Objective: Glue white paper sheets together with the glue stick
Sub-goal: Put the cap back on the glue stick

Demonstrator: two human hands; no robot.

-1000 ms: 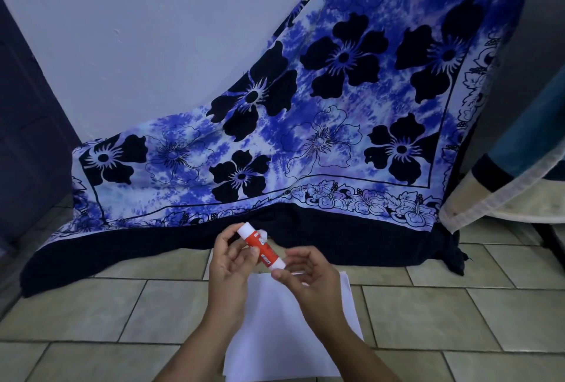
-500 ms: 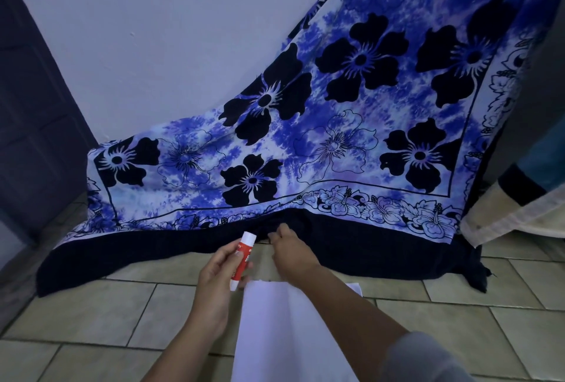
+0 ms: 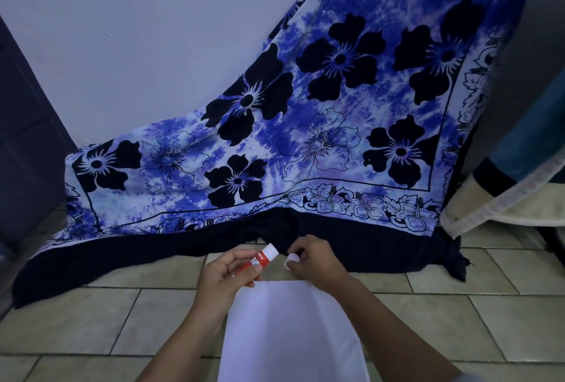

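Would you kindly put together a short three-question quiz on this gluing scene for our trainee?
1. True or false: the left hand grips the glue stick.
2. Multiple choice: the white paper lies on A) the tiled floor, B) a wooden table, C) a chair seat.
3. Short answer: what does the right hand pinch?

Key: 1 true; 2 A; 3 a small white piece, probably the stick's cap.
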